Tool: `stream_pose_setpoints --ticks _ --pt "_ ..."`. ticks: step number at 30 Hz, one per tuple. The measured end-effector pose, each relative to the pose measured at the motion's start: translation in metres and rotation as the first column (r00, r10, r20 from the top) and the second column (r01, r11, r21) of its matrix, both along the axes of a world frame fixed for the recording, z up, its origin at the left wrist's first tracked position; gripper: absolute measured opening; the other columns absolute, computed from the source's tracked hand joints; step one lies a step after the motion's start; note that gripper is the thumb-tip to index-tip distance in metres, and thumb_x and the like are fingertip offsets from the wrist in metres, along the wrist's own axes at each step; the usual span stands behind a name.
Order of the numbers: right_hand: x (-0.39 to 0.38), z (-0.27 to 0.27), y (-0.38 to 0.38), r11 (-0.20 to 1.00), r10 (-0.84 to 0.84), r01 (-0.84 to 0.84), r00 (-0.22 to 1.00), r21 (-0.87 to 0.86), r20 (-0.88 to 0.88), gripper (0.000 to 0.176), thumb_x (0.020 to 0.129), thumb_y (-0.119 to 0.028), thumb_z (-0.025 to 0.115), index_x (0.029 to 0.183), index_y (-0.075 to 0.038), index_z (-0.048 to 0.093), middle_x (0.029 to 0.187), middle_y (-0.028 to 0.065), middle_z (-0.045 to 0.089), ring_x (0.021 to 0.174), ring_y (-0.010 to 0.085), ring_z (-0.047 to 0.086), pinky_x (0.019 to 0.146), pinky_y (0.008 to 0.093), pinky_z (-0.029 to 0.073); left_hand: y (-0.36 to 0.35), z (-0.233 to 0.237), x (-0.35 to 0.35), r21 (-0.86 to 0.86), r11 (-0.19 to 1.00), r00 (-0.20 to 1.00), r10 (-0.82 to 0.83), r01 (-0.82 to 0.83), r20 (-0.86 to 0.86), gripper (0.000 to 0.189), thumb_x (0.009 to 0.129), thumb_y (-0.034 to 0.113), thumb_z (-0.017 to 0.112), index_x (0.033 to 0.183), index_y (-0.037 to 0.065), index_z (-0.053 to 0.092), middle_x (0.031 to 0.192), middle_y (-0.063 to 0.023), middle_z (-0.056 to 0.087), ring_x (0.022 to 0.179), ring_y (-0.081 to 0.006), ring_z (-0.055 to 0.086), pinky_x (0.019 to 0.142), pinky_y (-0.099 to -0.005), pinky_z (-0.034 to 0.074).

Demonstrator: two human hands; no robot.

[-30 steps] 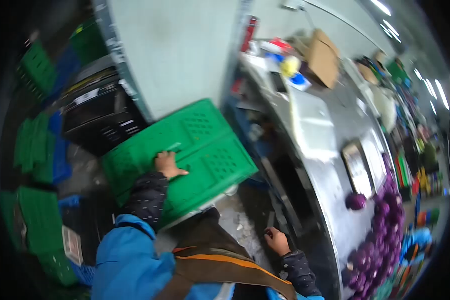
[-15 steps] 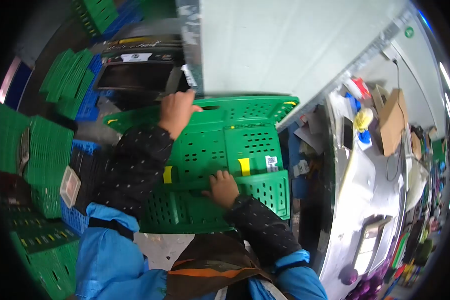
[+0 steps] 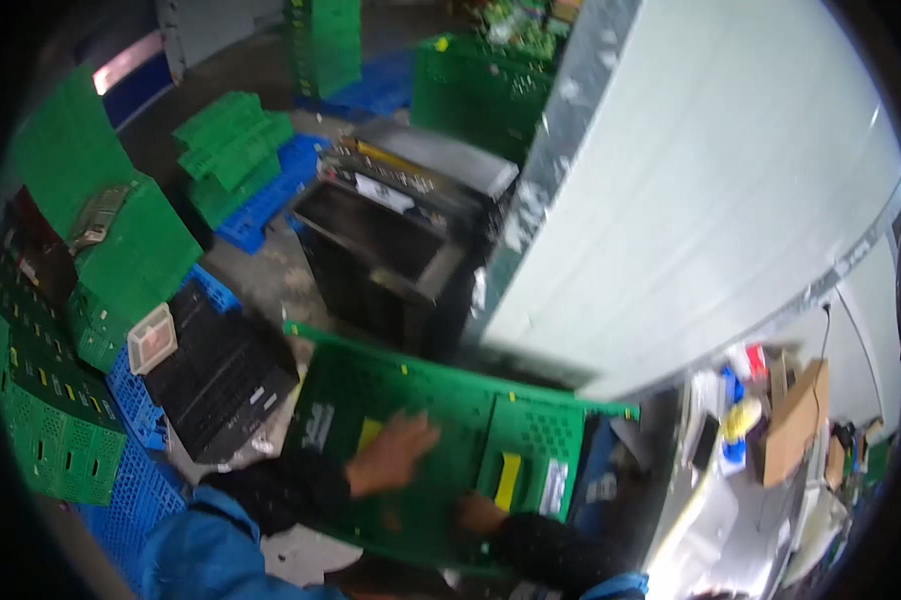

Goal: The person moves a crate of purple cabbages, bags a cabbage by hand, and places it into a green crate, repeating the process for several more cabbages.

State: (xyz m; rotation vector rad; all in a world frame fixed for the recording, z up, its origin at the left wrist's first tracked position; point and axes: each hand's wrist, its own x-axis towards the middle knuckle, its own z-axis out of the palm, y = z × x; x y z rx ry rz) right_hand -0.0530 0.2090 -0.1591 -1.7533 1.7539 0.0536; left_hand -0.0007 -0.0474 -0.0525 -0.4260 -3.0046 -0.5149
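A green folding plastic crate (image 3: 460,415) with perforated panels, a yellow clip and a white label lies in front of me. My left hand (image 3: 395,455) is over its left part, fingers stretched out and blurred by motion. Near the yellow clip (image 3: 507,482), my right hand (image 3: 480,515) is low over the crate's near side, its fingers smeared and partly hidden.
A black folded-crate stack (image 3: 225,375) stands left, with a small clear tub (image 3: 152,340) at its edge. Stacked green crates (image 3: 135,260) and a blue pallet (image 3: 270,190) lie beyond. A dark bin-like unit (image 3: 380,235), white wall panel (image 3: 710,200) and cluttered metal counter (image 3: 705,530) surround the crate.
My view has swung left. My left hand has left the crate's far edge and moved down over its panels. The raised near panel no longer shows upright; my right hand is still near that side.
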Motion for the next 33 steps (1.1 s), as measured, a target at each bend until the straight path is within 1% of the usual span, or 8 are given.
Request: stream_pose_setpoints --ticks 6,8,15,17,21,23,29,33 --pt "0.01 -0.131 0.046 0.985 -0.06 0.087 0.983 -0.149 0.176 0.021 0.075 -0.027 0.058 0.075 -0.009 0.066 0.074 0.0132 0.061 0.069 0.0316 0.061 0.063 0.0427 0.051 0.008 -0.028 0.086 -0.124 0.828 0.745 -0.414 0.547 0.522 0.03 0.076 0.033 0.054 0.098 0.013 0.061 0.109 -0.0086 0.057 0.111 -0.0267 0.049 0.094 -0.044 0.036" --pt "0.002 0.006 -0.01 0.971 0.021 -0.024 1.0 0.24 0.017 0.02 0.073 -0.028 0.059 0.067 -0.01 0.065 0.07 0.0118 0.062 0.066 0.0312 0.063 0.058 0.0429 0.051 0.007 -0.064 0.085 -0.02 0.895 0.87 -0.429 0.446 0.244 0.018 0.076 0.03 0.054 0.08 0.013 0.06 0.088 -0.0049 0.062 0.089 -0.0241 0.058 0.08 -0.0418 0.04" --pt "-0.017 0.121 0.012 0.895 -0.437 0.44 0.829 -0.075 -0.349 0.015 0.078 -0.015 0.052 0.088 -0.004 0.057 0.069 0.0133 0.062 0.059 0.0284 0.063 0.049 0.0405 0.048 0.005 0.023 0.088 -0.266 0.961 0.948 0.009 0.08 0.318 0.012 0.072 0.012 0.057 0.072 0.002 0.064 0.069 -0.0134 0.061 0.073 -0.0295 0.061 0.072 -0.0414 0.045" --pt "-0.029 0.15 0.071 0.966 -0.238 0.136 0.796 -0.219 -0.557 0.018 0.073 -0.017 0.056 0.087 -0.006 0.055 0.068 0.0062 0.056 0.056 0.0225 0.059 0.047 0.0379 0.045 -0.033 0.09 0.116 0.039 0.992 0.97 0.112 -0.123 0.214 0.016 0.071 0.001 0.051 0.085 0.0 0.06 0.099 -0.0215 0.055 0.091 -0.0336 0.055 0.076 -0.0434 0.044" --pt "-0.033 0.192 0.14 0.735 -0.558 0.371 0.806 -0.567 -0.197 0.046 0.069 -0.019 0.064 0.112 -0.009 0.054 0.081 0.0106 0.058 0.069 0.0277 0.061 0.056 0.0361 0.049 -0.1 0.126 0.143 -0.589 0.748 0.924 -0.082 0.305 0.374 0.053 0.064 0.024 0.07 0.112 0.009 0.057 0.116 -0.0205 0.053 0.109 -0.0345 0.051 0.093 -0.0397 0.041" --pt "0.002 0.126 0.139 0.653 -0.57 0.418 0.82 -0.631 -0.047 0.046 0.067 -0.013 0.063 0.111 -0.007 0.053 0.097 0.0084 0.057 0.075 0.027 0.061 0.058 0.0359 0.05 -0.109 0.082 0.099 -0.055 0.92 0.56 -0.189 0.389 0.807 0.052 0.067 0.031 0.069 0.111 0.006 0.058 0.104 -0.0207 0.059 0.097 -0.0344 0.057 0.085 -0.0399 0.045" --pt "0.167 0.201 0.129 -0.009 -0.738 0.904 0.283 -0.428 0.613 0.018 0.081 -0.014 0.054 0.098 -0.008 0.059 0.089 0.0119 0.061 0.076 0.0297 0.06 0.064 0.041 0.05 0.205 0.159 -0.05 0.485 0.774 0.843 -0.522 0.407 0.125 0.02 0.075 0.005 0.063 0.094 -0.001 0.064 0.08 -0.0172 0.065 0.068 -0.0261 0.065 0.062 -0.0321 0.05" --pt "0.224 0.204 0.214 -0.168 -0.957 0.911 -0.058 -0.377 0.285 0.019 0.082 -0.017 0.057 0.1 -0.01 0.06 0.089 0.0077 0.063 0.078 0.0288 0.061 0.066 0.0384 0.05 0.39 0.184 -0.049 0.587 0.462 0.566 -0.824 0.665 0.008 0.016 0.076 0.009 0.064 0.089 -0.001 0.066 0.078 -0.0165 0.065 0.069 -0.0246 0.066 0.062 -0.0298 0.051"
